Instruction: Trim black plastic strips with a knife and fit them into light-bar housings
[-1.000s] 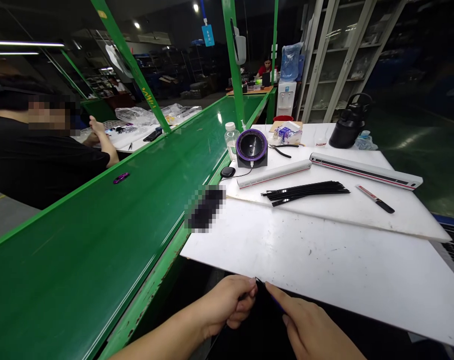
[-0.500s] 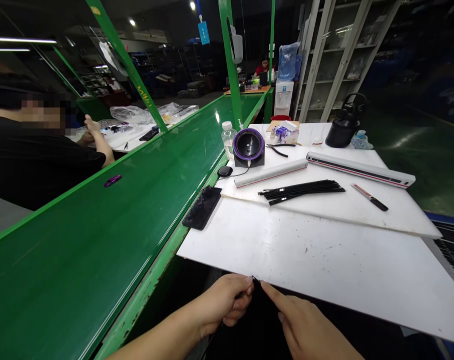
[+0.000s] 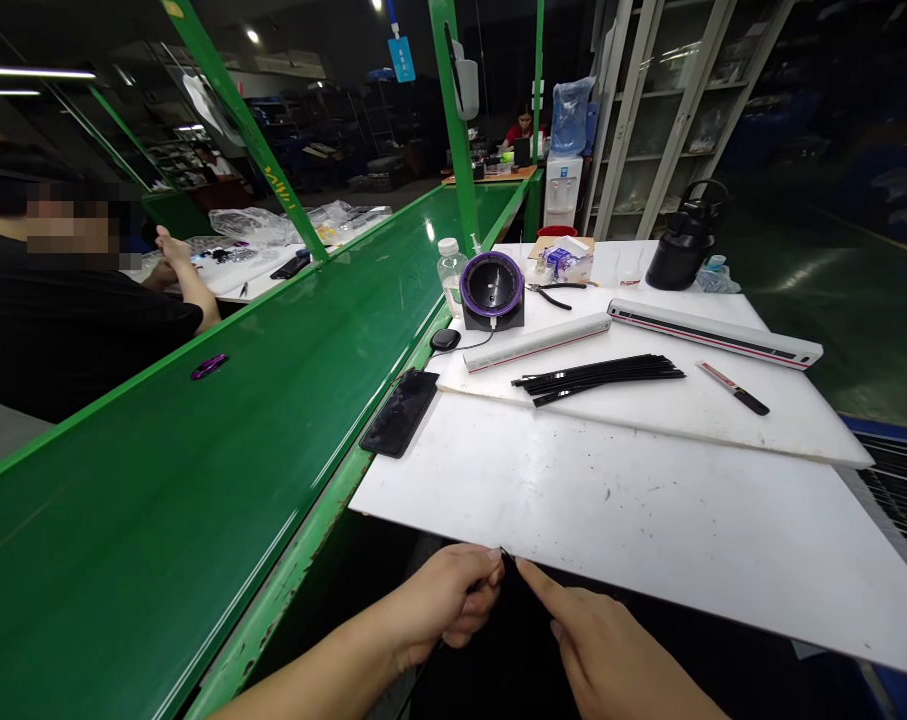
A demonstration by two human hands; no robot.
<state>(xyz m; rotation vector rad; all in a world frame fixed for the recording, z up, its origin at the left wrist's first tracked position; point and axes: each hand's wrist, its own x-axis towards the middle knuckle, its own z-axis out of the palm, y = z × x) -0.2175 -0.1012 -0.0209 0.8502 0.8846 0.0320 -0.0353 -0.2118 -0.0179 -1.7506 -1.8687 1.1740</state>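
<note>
My left hand (image 3: 457, 595) is closed at the table's front edge, thumb and forefinger pinching a thin black strip (image 3: 507, 554). Only a short end of it shows; the rest is hidden or lost against the dark background. My right hand (image 3: 599, 630) has its index finger stretched out, the fingertip at or very near the strip's end. Another of its digits sits lower and apart, and the others are hidden. Farther up, a bundle of black strips (image 3: 603, 376) lies on a white foam sheet (image 3: 760, 437), with a utility knife (image 3: 733, 388) to its right.
Two white model train car shells (image 3: 539, 342) (image 3: 715, 333) lie behind the strips. A phone (image 3: 400, 413), a round purple-rimmed fan (image 3: 492, 285), a bottle (image 3: 451, 272), pliers (image 3: 554, 295) and a black jug (image 3: 684, 245) stand around. A green partition (image 3: 220, 470) runs along the left; a co-worker (image 3: 70, 300) sits beyond.
The view has shifted slightly, so the table and its objects appear a little farther left and up. Both hands keep nearly the same pose around the black strip.
</note>
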